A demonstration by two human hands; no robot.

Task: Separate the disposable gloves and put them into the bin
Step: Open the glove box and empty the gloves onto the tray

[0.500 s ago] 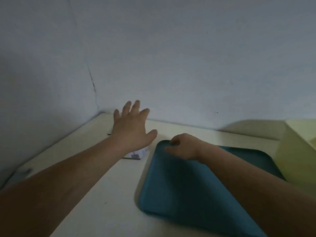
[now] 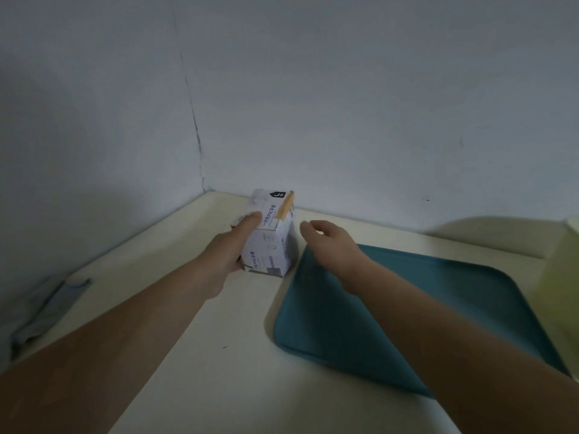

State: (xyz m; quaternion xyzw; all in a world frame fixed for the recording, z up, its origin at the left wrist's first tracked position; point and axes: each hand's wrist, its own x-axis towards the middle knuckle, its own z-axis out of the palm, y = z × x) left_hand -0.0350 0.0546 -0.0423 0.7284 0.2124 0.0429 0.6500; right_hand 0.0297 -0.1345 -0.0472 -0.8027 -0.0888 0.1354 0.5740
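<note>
Box (image 2: 271,242): white carton, blue print, top torn open, stood on end on bench (image 2: 219,371), left of tray (image 2: 438,308).
Left hand (image 2: 233,245): fingers (image 2: 250,222) grasp its side.
Right hand (image 2: 332,245): fingers loose, empty, over tray's far corner.

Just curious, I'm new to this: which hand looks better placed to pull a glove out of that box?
Probably the right hand: it is free, fingers loosely open, close beside the glove box. The left hand is busy gripping the box.

Dim, bluish light; soft shadows; wide-angle bending at edges; slight blur.
</note>
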